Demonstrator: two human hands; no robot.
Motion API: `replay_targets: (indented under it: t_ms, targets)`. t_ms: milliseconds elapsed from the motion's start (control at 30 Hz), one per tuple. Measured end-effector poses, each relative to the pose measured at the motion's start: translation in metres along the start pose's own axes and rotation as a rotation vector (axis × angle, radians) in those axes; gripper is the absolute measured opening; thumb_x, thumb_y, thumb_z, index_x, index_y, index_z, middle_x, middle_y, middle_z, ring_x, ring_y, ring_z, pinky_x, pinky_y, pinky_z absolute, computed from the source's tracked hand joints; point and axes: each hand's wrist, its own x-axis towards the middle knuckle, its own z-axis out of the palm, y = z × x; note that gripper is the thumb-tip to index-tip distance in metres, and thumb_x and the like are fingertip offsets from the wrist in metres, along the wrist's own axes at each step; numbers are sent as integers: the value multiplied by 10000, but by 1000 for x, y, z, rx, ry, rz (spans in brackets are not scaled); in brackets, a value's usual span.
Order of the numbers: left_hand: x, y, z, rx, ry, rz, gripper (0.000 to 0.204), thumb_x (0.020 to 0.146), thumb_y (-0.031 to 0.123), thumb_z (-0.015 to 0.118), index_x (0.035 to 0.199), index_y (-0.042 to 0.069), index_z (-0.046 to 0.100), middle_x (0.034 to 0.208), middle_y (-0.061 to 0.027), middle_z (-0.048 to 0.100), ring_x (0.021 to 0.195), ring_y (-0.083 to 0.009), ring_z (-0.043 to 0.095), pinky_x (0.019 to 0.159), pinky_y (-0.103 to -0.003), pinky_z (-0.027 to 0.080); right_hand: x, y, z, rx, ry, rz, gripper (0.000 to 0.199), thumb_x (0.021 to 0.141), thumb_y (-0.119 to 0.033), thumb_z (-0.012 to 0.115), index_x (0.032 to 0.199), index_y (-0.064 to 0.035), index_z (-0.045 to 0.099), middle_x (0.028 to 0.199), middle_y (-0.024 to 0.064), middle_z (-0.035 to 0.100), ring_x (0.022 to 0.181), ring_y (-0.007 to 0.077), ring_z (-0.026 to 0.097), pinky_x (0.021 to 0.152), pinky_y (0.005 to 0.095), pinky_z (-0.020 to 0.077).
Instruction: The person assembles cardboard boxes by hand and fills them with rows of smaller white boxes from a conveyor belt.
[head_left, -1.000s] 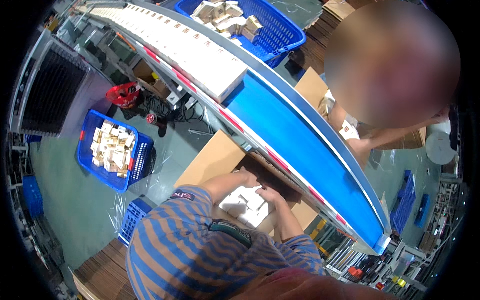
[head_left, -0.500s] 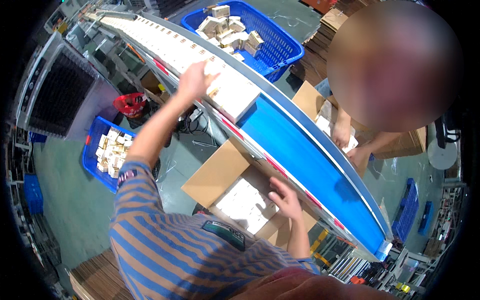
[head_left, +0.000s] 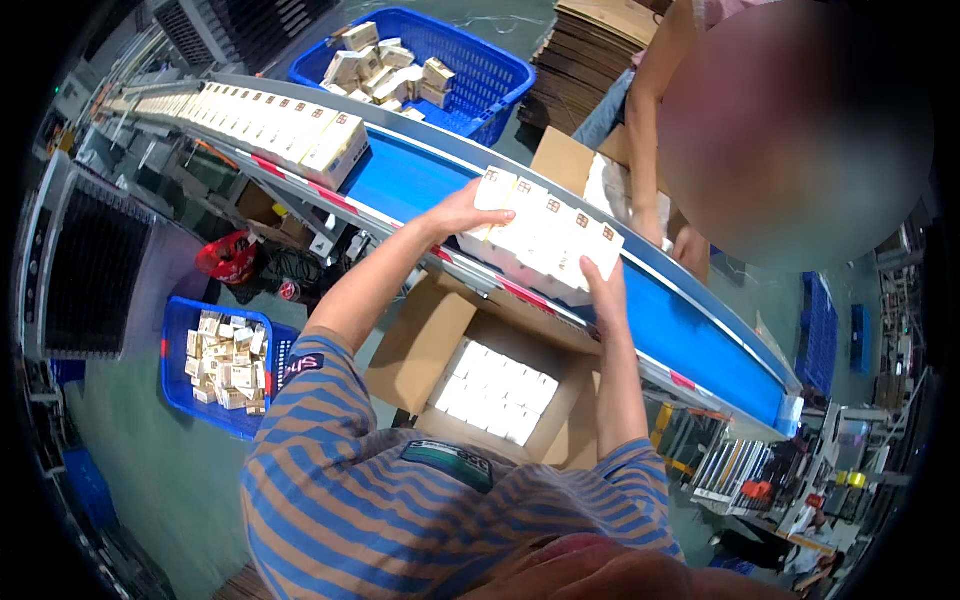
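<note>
A row of several small white boxes [head_left: 545, 235] is squeezed between my two hands over the blue conveyor belt [head_left: 400, 185]. My left hand [head_left: 462, 214] presses on the row's left end, its thumb over the top. At the right end, my right hand [head_left: 606, 292] grips with fingers along the side. Whether the row touches the belt, I cannot tell. Below, on my side of the conveyor, an open cardboard carton [head_left: 425, 350] has its flaps spread. White boxes [head_left: 497, 392] lie packed side by side inside it.
Up the belt stands a long line of white boxes [head_left: 270, 125]. A blue basket [head_left: 510, 90] of loose boxes is behind the conveyor; another blue basket [head_left: 175, 375] is at the left. Across the belt, a co-worker's arm [head_left: 645, 150] reaches into another carton [head_left: 560, 160].
My left hand has moved right and down the belt with a group of boxes, leaving a gap behind. My right hand has risen from the carton to the group's other end.
</note>
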Motion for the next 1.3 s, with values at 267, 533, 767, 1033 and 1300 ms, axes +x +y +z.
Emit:
replay_targets:
  t_ms: [267,533,767,1033,1300]
  targets:
    - [-92,57,84,272,110,62,795,747,273,728,1361,-3,306,1273,-190,505,1185,-292,497,1003,-352,376,-130,-73,-69,-284,1,-64,813,809,-315,601,1440,-24,179,1240,203,529,1085,283,569,907,364,456]
    - [-116,-97,163,934,-247,-222,1078,687,423,753,1424,-34,113,1420,-280,248,1314,-442,256,1020,-522,332,-168,87,-8,-788,-386,419,910,781,-337,663,1416,64,150,1380,287,353,1220,402,431,1019,396,381]
    - [-99,-131,172,1123,-425,-318,950,623,655,686,1384,174,381,1381,-204,389,1285,-402,348,952,-496,394,-147,109,16,-1297,-569,179,1048,593,-632,715,1446,-206,280,1443,222,288,1234,499,355,991,587,326]
    - [-34,-175,154,675,-516,-451,708,688,634,633,1185,135,565,1131,-172,588,1086,-329,536,893,-442,414,-62,167,-9,-345,-927,724,928,713,-621,654,1356,2,409,1368,213,432,1274,287,410,1039,360,336]
    - [-136,-133,181,1160,-318,-230,885,725,563,654,1453,282,235,1466,-193,246,1281,-511,263,982,-639,284,-167,106,25,-1213,-522,175,939,693,-693,609,1447,-234,286,1462,299,189,1301,555,206,1033,568,283]
